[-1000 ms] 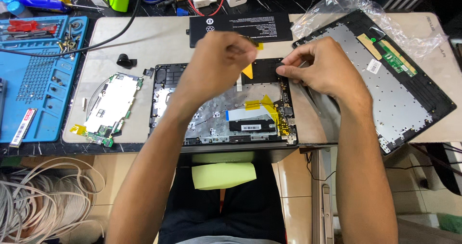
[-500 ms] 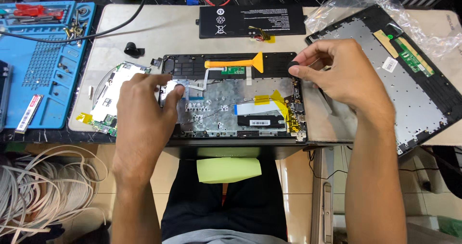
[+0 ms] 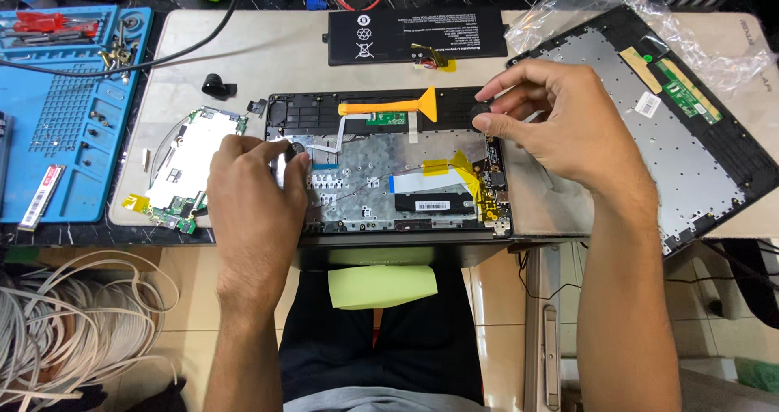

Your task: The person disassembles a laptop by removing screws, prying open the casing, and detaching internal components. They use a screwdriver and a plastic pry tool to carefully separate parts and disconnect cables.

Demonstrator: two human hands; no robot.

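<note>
Both hands work over the opened laptop base [image 3: 389, 168], which lies at the front edge of the grey mat [image 3: 268, 55]. Our left hand [image 3: 251, 193] rests palm-down on the base's left side, its fingers curled onto a small silvery part [image 3: 286, 154] near the left edge; we cannot tell whether they pinch it. Our right hand [image 3: 568, 128] hovers at the base's back right corner, thumb and forefinger closed on a small dark round piece [image 3: 480, 113]. An orange pry tool [image 3: 389, 106] lies across the back strip of the base — handle left, blade right. Left of the base sits a removed circuit board [image 3: 182, 164]; behind it, a flat black battery [image 3: 414, 34]; toward the right edge, the detached bottom cover [image 3: 657, 128].
</note>
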